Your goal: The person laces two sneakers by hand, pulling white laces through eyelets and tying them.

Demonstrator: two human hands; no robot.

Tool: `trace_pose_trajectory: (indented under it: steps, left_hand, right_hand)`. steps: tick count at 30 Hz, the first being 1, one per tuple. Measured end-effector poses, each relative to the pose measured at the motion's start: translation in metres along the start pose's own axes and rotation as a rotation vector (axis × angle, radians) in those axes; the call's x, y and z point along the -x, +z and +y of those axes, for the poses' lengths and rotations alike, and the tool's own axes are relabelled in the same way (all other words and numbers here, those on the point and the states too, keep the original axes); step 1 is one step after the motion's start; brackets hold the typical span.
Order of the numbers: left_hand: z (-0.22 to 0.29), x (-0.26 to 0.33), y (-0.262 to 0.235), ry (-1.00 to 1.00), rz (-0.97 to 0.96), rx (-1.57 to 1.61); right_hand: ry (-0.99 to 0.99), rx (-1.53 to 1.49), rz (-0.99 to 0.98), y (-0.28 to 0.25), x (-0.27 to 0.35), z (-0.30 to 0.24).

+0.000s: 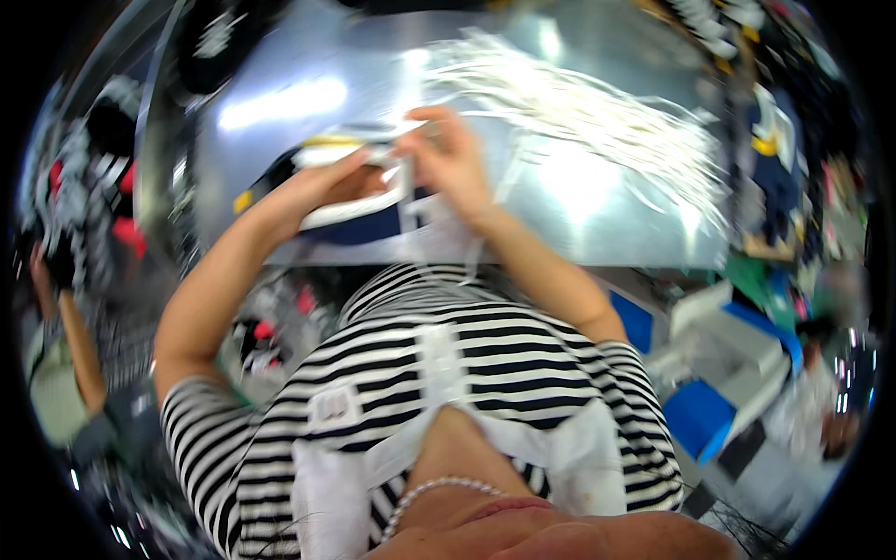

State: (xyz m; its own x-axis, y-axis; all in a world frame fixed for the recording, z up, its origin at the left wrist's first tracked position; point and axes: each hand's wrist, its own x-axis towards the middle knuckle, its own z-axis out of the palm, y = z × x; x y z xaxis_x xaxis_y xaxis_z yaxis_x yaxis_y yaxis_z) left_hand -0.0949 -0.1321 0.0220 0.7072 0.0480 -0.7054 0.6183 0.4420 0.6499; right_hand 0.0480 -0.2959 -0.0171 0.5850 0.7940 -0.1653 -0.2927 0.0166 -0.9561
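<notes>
Near the front edge of the metal table, my left hand is closed on what looks like a navy, white and yellow shoe upper. Some of its fingers are tucked behind the white edge. Right beside it, my right hand is pinched around a thin white lace at the upper's right side. Part of that lace hangs down toward my striped shirt. Motion blurs the fingertips, so how the lace passes through the upper cannot be made out. Beyond my right hand lies a loose bundle of white laces.
The shiny metal table carries a black piece at its far left. Dark, white and yellow pieces are piled past its right edge. At the left, another person's arm shows. A blue and white object stands lower right.
</notes>
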Motion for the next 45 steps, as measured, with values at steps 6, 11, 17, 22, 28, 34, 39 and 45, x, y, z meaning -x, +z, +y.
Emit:
trace_pose_trajectory:
  steps: [6,11,17,22,28,34,39,45]
  left_hand:
    - [-0.005,0.000,0.041,0.321,-0.028,0.249]
    - [0.002,0.001,0.051,0.505,0.106,0.221]
    - [-0.006,-0.013,0.032,0.542,-0.314,0.425]
    - [-0.007,-0.013,0.044,0.496,0.173,-0.021]
    - [0.003,-0.016,0.047,0.561,-0.245,0.643]
    - [-0.012,-0.015,0.053,0.483,0.168,0.365]
    - [-0.010,-0.009,0.064,0.601,0.244,0.270]
    - [-0.005,-0.008,0.062,0.771,0.302,0.039]
  right_hand:
    - [-0.178,0.013,0.059,-0.002,0.009,-0.051]
    - [-0.135,-0.137,-0.028,0.008,0.022,-0.057]
    - [-0.168,0.069,0.039,0.010,0.013,-0.055]
    - [-0.029,0.136,0.069,-0.002,0.002,-0.037]
    - [-0.110,0.072,-0.002,0.005,0.008,-0.041]
    - [-0.129,0.146,0.103,0.011,0.018,-0.045]
    - [-0.117,0.322,0.035,0.003,0.006,-0.041]
    - [-0.149,0.348,0.029,0.005,0.008,-0.045]
